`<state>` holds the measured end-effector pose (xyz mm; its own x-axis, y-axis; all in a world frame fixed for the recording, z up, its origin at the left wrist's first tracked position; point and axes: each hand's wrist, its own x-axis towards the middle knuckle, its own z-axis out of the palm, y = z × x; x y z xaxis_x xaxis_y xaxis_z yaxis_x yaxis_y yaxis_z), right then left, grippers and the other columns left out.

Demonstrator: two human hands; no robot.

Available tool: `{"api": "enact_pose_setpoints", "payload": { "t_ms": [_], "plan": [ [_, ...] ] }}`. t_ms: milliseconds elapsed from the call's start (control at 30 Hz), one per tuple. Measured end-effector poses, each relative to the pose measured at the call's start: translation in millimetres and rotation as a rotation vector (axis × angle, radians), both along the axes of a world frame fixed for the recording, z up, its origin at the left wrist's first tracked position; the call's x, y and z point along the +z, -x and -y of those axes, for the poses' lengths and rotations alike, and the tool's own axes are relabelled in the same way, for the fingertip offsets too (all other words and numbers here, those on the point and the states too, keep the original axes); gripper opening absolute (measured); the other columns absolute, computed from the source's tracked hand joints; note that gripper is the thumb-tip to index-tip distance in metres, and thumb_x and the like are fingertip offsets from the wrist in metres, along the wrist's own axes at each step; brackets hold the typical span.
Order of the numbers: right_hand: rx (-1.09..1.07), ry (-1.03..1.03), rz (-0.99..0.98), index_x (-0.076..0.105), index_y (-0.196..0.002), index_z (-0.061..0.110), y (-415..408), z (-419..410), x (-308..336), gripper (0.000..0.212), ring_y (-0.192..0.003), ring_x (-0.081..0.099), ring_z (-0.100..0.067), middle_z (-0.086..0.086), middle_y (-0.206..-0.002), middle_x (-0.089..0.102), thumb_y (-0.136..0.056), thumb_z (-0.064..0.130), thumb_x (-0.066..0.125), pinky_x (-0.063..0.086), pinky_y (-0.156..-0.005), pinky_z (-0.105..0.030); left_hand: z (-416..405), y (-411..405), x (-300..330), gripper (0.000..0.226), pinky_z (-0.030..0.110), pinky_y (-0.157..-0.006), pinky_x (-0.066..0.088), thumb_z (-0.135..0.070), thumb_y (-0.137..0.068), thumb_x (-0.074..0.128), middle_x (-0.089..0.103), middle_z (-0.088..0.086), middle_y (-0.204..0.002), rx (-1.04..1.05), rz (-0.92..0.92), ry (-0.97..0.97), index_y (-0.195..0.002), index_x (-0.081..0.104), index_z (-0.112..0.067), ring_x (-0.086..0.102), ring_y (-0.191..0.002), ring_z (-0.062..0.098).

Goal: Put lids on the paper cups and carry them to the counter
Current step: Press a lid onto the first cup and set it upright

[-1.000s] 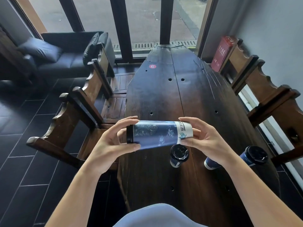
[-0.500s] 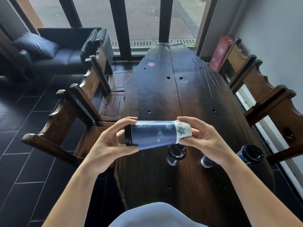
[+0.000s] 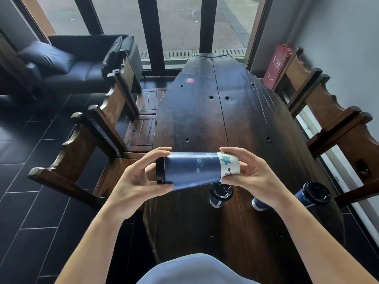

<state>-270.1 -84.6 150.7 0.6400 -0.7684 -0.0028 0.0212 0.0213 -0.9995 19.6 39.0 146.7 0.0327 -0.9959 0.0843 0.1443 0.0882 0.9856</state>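
A person holds a blue paper cup (image 3: 196, 170) sideways in the air above a long dark wooden table (image 3: 205, 119). The left hand (image 3: 135, 181) grips the cup's wide end, fingers curled around its black lid (image 3: 160, 171). The right hand (image 3: 252, 175) grips the white-banded base. Two more lidded blue cups rest on the table below: one (image 3: 220, 194) under the held cup, another (image 3: 307, 195) near the table's right edge. Wooden chairs (image 3: 92, 140) line both sides.
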Motion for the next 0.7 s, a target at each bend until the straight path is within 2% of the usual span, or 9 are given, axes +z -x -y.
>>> {"api": "enact_pose_setpoints", "payload": {
  "t_ms": [167,233,333,467,600,700],
  "plan": [
    [-0.011,0.017,0.011,0.056,-0.135,0.013,0,1,5,0.073,-0.114,0.066,-0.019,-0.002,-0.115,0.069,-0.068,0.003,0.083,0.059,-0.084,-0.028,2,2,2,0.067,0.041,-0.087,0.06,0.006,-0.077,0.078,0.061,0.011,-0.139,0.015,-0.039,-0.044,-0.138,0.063,-0.017,0.063,-0.12,0.032],
    [-0.022,0.02,0.015,0.057,-0.134,0.012,-1,1,5,0.071,-0.111,0.068,-0.021,-0.002,-0.114,0.071,-0.068,0.003,0.083,0.059,-0.084,-0.029,1,0,3,0.072,0.041,-0.093,0.059,0.001,-0.076,0.082,0.057,0.007,-0.148,0.003,-0.028,-0.027,-0.141,0.062,-0.021,0.059,-0.131,0.033],
    [-0.027,-0.003,0.024,0.058,-0.135,0.012,0,3,2,0.07,-0.105,0.069,-0.026,-0.01,-0.114,0.072,-0.071,0.001,0.083,0.059,-0.086,-0.033,1,1,6,0.072,0.034,-0.098,0.056,-0.001,-0.07,0.084,0.047,0.005,-0.16,0.004,-0.025,0.039,-0.134,0.069,-0.03,0.049,-0.143,0.028],
    [-0.024,-0.008,0.036,0.055,-0.14,0.013,0,4,1,0.075,-0.112,0.068,-0.026,-0.01,-0.121,0.07,-0.072,-0.003,0.082,0.059,-0.088,-0.033,7,4,8,0.063,0.036,-0.09,0.058,-0.005,-0.07,0.086,0.056,0.007,-0.147,0.032,-0.025,0.025,-0.127,0.071,-0.026,0.057,-0.13,0.03],
    [-0.038,0.011,0.034,0.055,-0.138,0.01,-1,7,2,0.075,-0.114,0.067,-0.025,-0.005,-0.122,0.07,-0.071,-0.009,0.082,0.058,-0.091,-0.034,14,6,8,0.061,0.037,-0.085,0.06,0.002,-0.076,0.081,0.065,0.01,-0.129,0.064,-0.043,-0.018,-0.131,0.069,-0.021,0.066,-0.112,0.028],
    [-0.043,0.02,0.026,0.057,-0.136,0.008,0,8,2,0.072,-0.111,0.068,-0.026,-0.003,-0.118,0.071,-0.07,-0.006,0.083,0.059,-0.093,-0.039,15,5,6,0.063,0.039,-0.088,0.06,-0.007,-0.073,0.085,0.064,0.011,-0.133,0.061,-0.06,-0.021,-0.132,0.067,-0.022,0.065,-0.117,0.032]
  ]
}}
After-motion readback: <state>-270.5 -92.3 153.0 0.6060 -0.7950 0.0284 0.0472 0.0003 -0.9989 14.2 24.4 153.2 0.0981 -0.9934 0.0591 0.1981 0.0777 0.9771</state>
